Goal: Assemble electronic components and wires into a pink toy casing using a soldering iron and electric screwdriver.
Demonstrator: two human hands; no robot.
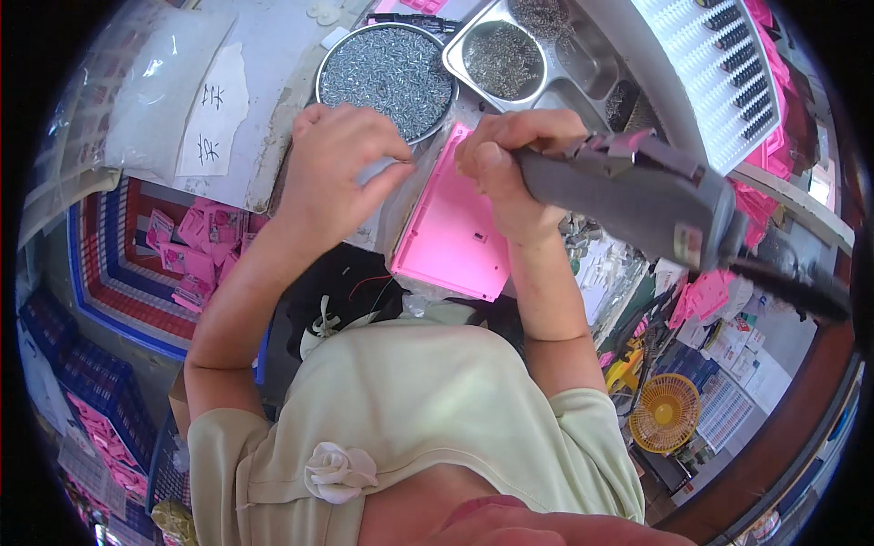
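Observation:
My right hand (519, 168) is closed round the front end of a dark grey electric screwdriver (619, 196), whose body and cable stretch out to the right. Under it lies a flat pink plastic panel (451, 232) with small holes, tilted at the table edge in front of my chest. My left hand (341, 173) is at the panel's left, by the near rim of a round metal bowl full of small silver screws (387, 77). Its fingers are curled and the thumb and index tips come close together; anything between them is too small to make out.
A steel tray (583, 55) with compartments of small metal parts stands behind my right hand. A white rack (719, 73) holding black parts is at the far right. Crates of pink parts (196, 246) stand at the left, and a yellow basket (665, 414) at the lower right.

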